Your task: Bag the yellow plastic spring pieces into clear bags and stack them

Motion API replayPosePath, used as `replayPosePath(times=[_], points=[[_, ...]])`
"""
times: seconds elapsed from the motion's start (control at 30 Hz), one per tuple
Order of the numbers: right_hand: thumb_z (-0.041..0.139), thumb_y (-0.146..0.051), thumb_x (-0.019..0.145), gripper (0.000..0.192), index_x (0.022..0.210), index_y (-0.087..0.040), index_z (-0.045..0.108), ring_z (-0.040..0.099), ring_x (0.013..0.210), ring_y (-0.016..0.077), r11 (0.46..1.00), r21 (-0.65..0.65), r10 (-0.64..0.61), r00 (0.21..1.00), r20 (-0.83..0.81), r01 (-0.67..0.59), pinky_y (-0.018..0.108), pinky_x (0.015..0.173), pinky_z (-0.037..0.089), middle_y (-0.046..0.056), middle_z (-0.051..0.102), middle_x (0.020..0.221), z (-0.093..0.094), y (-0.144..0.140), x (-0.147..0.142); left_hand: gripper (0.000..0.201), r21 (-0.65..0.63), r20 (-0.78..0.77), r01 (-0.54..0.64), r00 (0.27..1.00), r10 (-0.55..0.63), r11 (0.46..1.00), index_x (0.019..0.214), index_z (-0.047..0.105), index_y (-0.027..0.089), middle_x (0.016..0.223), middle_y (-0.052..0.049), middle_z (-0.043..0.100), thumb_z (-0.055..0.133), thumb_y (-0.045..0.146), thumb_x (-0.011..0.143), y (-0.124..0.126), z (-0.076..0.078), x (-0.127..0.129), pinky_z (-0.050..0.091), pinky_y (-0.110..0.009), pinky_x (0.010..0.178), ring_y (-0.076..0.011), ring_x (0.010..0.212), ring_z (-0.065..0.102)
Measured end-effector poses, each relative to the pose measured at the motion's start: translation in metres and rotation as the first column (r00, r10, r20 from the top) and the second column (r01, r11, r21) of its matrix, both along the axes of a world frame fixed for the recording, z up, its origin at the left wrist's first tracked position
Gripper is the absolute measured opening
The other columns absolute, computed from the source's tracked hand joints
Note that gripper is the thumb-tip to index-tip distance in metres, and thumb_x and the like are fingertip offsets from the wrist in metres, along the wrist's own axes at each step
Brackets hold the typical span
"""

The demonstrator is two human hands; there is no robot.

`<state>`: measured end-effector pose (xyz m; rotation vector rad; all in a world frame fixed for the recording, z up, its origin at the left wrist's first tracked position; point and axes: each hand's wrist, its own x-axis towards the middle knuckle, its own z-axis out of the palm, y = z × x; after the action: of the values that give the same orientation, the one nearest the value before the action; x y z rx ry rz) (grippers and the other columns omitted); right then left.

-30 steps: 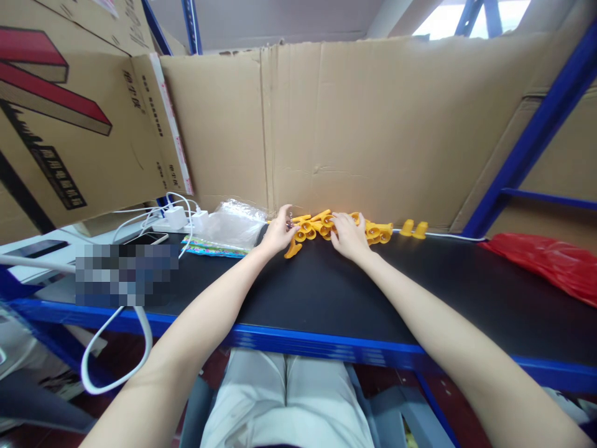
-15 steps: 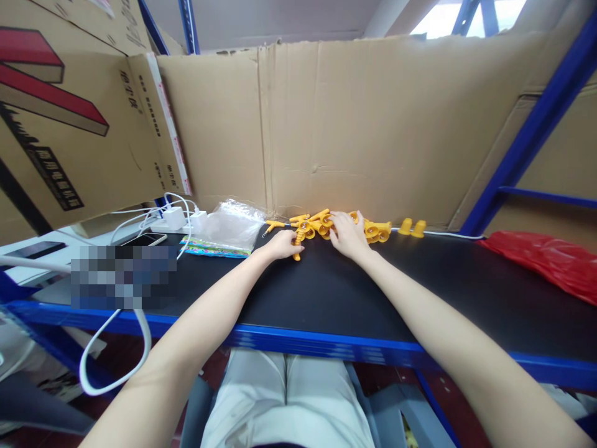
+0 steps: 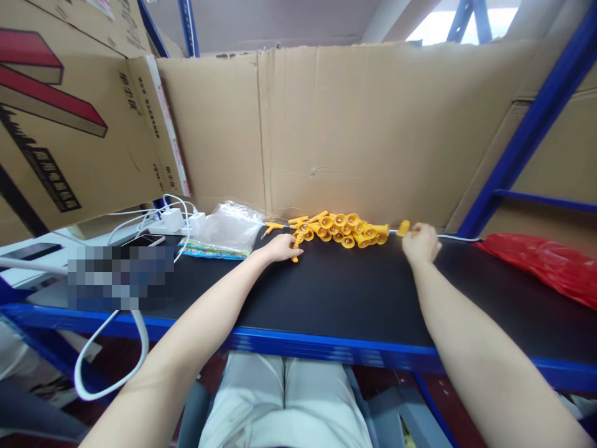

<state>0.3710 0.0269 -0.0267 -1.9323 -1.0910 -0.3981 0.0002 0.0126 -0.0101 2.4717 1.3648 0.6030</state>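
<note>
A heap of small yellow plastic parts lies at the back of the black tabletop, against a cardboard wall. My left hand rests at the heap's left end, its fingers closed on one yellow part. My right hand is to the right of the heap, fingers curled over one of two separate yellow caps; the other yellow cap shows beside the thumb.
A clear plastic bag over a colourful packet lies left of the heap. White chargers and cables sit further left beside a phone. A red plastic bag lies at the right. Cardboard sheets wall the back and left.
My right hand left the heap and moved right to the two separate yellow caps. My left hand drew one yellow part toward me from the heap's left end.
</note>
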Motion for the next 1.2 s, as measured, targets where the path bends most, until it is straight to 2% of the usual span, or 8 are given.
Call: replayPosePath(times=[0.07, 0.2, 0.3, 0.47, 0.7, 0.9, 1.03, 1.2], points=[[0.047, -0.019, 0.069, 0.035, 0.101, -0.013, 0.057, 0.051, 0.099, 0.031, 0.978, -0.186, -0.135, 0.967, -0.215, 0.095, 0.045, 0.08, 0.039, 0.02, 0.053, 0.107, -0.013, 0.005, 0.019, 0.02, -0.002, 0.013, 0.009, 1.0, -0.009, 1.0, 0.068, 0.055, 0.016, 0.066, -0.001, 0.058, 0.056, 0.036, 0.068, -0.001, 0.001, 0.0, 0.036, -0.024, 0.055, -0.0137, 0.06, 0.052], [0.052, -0.021, 0.068, 0.041, 0.108, -0.019, 0.058, 0.049, 0.104, 0.0297, 0.955, -0.296, -0.049, 0.977, -0.208, -0.015, 0.043, 0.085, 0.039, 0.016, 0.051, 0.113, -0.021, 0.017, 0.029, 0.019, 0.001, 0.011, 0.012, 1.0, -0.012, 1.0, 0.068, 0.055, 0.016, 0.066, -0.001, 0.058, 0.056, 0.035, 0.068, -0.003, 0.002, 0.0, 0.036, -0.024, 0.056, -0.0139, 0.06, 0.052], [0.054, -0.024, 0.068, 0.047, 0.115, -0.022, 0.054, 0.044, 0.11, 0.0325, 0.919, -0.388, 0.006, 0.988, -0.151, -0.065, 0.05, 0.088, 0.033, 0.016, 0.045, 0.123, -0.02, 0.026, 0.028, 0.019, 0.0, 0.005, 0.018, 1.0, -0.018, 1.0, 0.067, 0.055, 0.016, 0.065, 0.0, 0.057, 0.056, 0.035, 0.069, -0.003, 0.002, 0.0, 0.036, -0.024, 0.055, -0.0137, 0.059, 0.051], [0.053, -0.032, 0.072, 0.042, 0.111, -0.019, 0.058, 0.032, 0.117, 0.0391, 0.929, -0.353, 0.086, 0.992, -0.093, -0.114, 0.062, 0.084, 0.025, 0.02, 0.035, 0.133, -0.025, 0.043, 0.036, 0.02, 0.015, -0.011, 0.022, 1.0, -0.022, 1.0, 0.066, 0.054, 0.016, 0.061, 0.001, 0.053, 0.055, 0.036, 0.07, -0.003, 0.002, 0.0, 0.034, -0.024, 0.053, -0.013, 0.057, 0.049], [0.052, -0.033, 0.077, 0.044, 0.118, -0.018, 0.057, 0.015, 0.126, 0.04, 0.913, -0.383, 0.09, 0.985, -0.146, -0.14, 0.056, 0.082, 0.028, 0.023, 0.036, 0.131, -0.025, 0.072, 0.051, 0.019, 0.015, -0.033, 0.017, 0.999, -0.016, 1.0, 0.066, 0.054, 0.016, 0.061, 0.0, 0.052, 0.055, 0.035, 0.071, -0.004, 0.003, 0.001, 0.033, -0.024, 0.053, -0.0127, 0.056, 0.048], [0.043, -0.047, 0.082, 0.051, 0.13, -0.03, 0.043, -0.005, 0.131, 0.0367, 0.837, -0.533, 0.03, 0.982, -0.187, -0.127, 0.059, 0.087, 0.018, 0.014, 0.021, 0.143, -0.021, 0.078, 0.052, 0.019, 0.02, -0.031, 0.025, 0.999, -0.024, 1.0, 0.066, 0.053, 0.016, 0.06, 0.001, 0.05, 0.055, 0.034, 0.071, -0.005, 0.003, 0.002, 0.032, -0.024, 0.052, -0.0122, 0.055, 0.046], [0.029, -0.062, 0.081, 0.059, 0.132, -0.035, 0.037, -0.006, 0.131, 0.0355, 0.815, -0.559, 0.066, 0.983, -0.169, -0.151, 0.059, 0.091, 0.014, 0.006, 0.014, 0.147, -0.019, 0.071, 0.05, 0.02, 0.023, -0.032, 0.027, 0.999, -0.026, 0.999, 0.065, 0.053, 0.016, 0.06, 0.001, 0.051, 0.055, 0.035, 0.071, -0.005, 0.002, 0.002, 0.033, -0.023, 0.053, -0.0123, 0.057, 0.047], [0.026, -0.064, 0.08, 0.063, 0.133, -0.031, 0.037, 0.001, 0.13, 0.0372, 0.796, -0.587, 0.073, 0.986, -0.152, -0.149, 0.055, 0.093, 0.016, 0.007, 0.015, 0.146, -0.016, 0.064, 0.047, 0.019, 0.017, -0.038, 0.033, 0.999, -0.032, 0.999, 0.066, 0.052, 0.016, 0.061, 0.001, 0.051, 0.054, 0.034, 0.071, -0.006, 0.003, 0.002, 0.032, -0.023, 0.053, -0.0122, 0.056, 0.046]])
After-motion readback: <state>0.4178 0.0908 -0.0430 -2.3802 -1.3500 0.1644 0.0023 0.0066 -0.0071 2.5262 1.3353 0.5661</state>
